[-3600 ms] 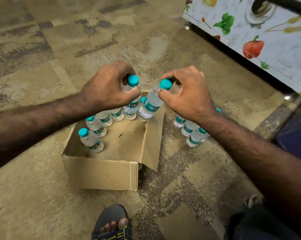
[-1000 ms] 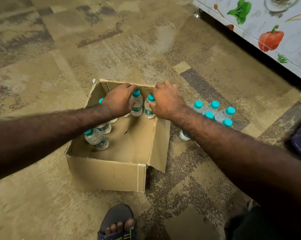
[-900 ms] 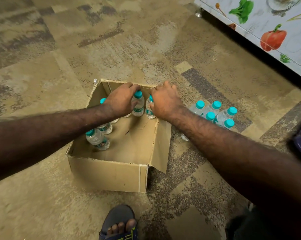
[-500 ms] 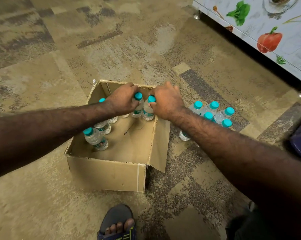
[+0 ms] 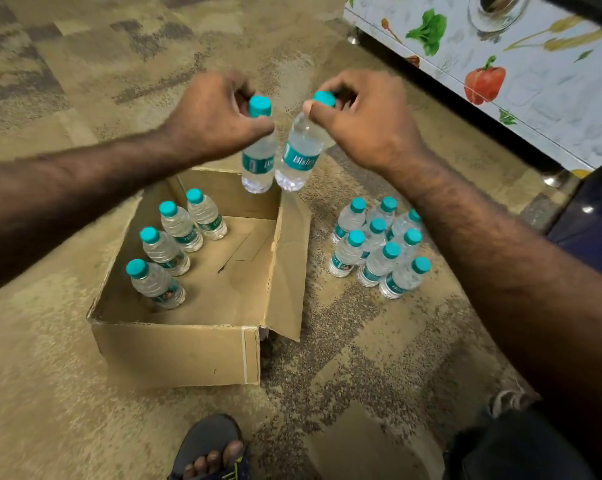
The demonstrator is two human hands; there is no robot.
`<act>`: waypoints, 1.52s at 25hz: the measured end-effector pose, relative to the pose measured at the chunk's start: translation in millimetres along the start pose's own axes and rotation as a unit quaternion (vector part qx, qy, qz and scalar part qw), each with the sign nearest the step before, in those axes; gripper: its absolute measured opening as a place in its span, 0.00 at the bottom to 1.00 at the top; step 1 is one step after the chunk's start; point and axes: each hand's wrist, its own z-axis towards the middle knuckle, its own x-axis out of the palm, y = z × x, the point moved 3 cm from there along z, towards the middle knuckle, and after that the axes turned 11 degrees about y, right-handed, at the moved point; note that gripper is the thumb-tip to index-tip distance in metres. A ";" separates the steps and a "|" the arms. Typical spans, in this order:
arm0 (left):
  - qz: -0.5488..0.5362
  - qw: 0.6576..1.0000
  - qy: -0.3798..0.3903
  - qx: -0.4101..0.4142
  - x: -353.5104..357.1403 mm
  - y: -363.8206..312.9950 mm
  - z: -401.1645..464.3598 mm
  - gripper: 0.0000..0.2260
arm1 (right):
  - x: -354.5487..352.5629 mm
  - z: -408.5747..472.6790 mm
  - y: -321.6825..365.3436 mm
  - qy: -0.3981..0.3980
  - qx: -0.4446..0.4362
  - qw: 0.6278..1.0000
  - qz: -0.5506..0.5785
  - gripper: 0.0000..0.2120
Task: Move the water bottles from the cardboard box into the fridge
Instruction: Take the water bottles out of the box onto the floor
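An open cardboard box (image 5: 175, 351) sits on the carpet with several small clear water bottles with teal caps (image 5: 164, 251) standing along its left side. My left hand (image 5: 213, 119) holds one bottle (image 5: 258, 161) by its neck, lifted above the box's far edge. My right hand (image 5: 365, 123) pinches the cap of a second bottle (image 5: 298, 157), which hangs tilted beside the first. Several more bottles (image 5: 379, 247) stand grouped on the floor to the right of the box. The fridge (image 5: 521, 74), its door covered in vegetable pictures, is at the upper right.
Patterned beige carpet (image 5: 85, 64) covers the floor all round. The box's right flap (image 5: 289, 265) hangs open toward the bottle group. My sandalled foot (image 5: 209, 452) is at the bottom centre, and my knee in dark cloth (image 5: 521, 445) at the bottom right.
Both hands were down inside the box gripping two bottles at its far wall. They have risen, each lifting a bottle clear above the box.
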 end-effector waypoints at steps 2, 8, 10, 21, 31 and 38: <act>-0.009 1.000 -0.005 0.022 1.6 -19.7 12.7 0.12 | -24.7 -0.7 -9.6 -0.034 0.009 0.999 0.001 0.16; -0.012 0.996 0.047 0.081 56.4 -67.1 55.0 0.10 | -49.3 -9.1 -72.0 -0.071 0.088 0.991 -0.071 0.20; -0.002 0.994 0.065 0.089 82.6 -75.0 68.3 0.08 | -49.7 -14.8 -95.5 -0.073 0.113 0.986 -0.094 0.19; 0.042 0.988 0.125 0.086 191.0 -85.5 111.3 0.10 | -21.5 -39.7 -180.7 -0.015 0.240 0.949 -0.205 0.13; 0.057 0.981 0.186 0.009 233.7 -61.6 108.0 0.16 | 13.0 -50.0 -206.1 0.083 0.259 0.933 -0.234 0.13; 0.040 0.980 0.197 -0.001 237.0 -62.2 107.6 0.19 | 21.6 -44.5 -211.6 0.110 0.285 0.934 -0.186 0.17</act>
